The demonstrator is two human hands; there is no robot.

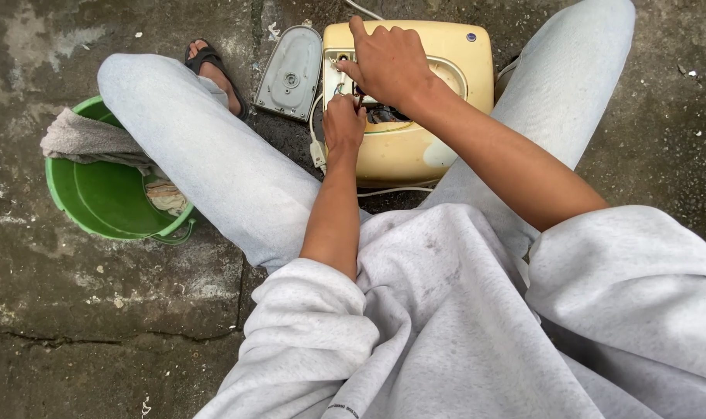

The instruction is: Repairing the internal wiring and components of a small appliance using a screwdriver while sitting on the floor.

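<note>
My grey sweatshirt (461, 326) fills the bottom of the view, sleeves pushed up. Between my knees sits the yellowed appliance (415, 147) on the concrete, its top opened. My left hand (343, 124) is curled, fingertips pinching at the wires (380, 115) inside. My right hand (388, 62) rests spread over the opening, index finger stretched out. The grey cover (291, 74) lies just beside it, the green bucket (97, 202) off left.

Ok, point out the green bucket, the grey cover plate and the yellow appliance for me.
green bucket (97, 203): head view, bare inner wall.
grey cover plate (291, 71): head view, middle of its flat face.
yellow appliance (399, 155): head view, near side of its casing.
</note>
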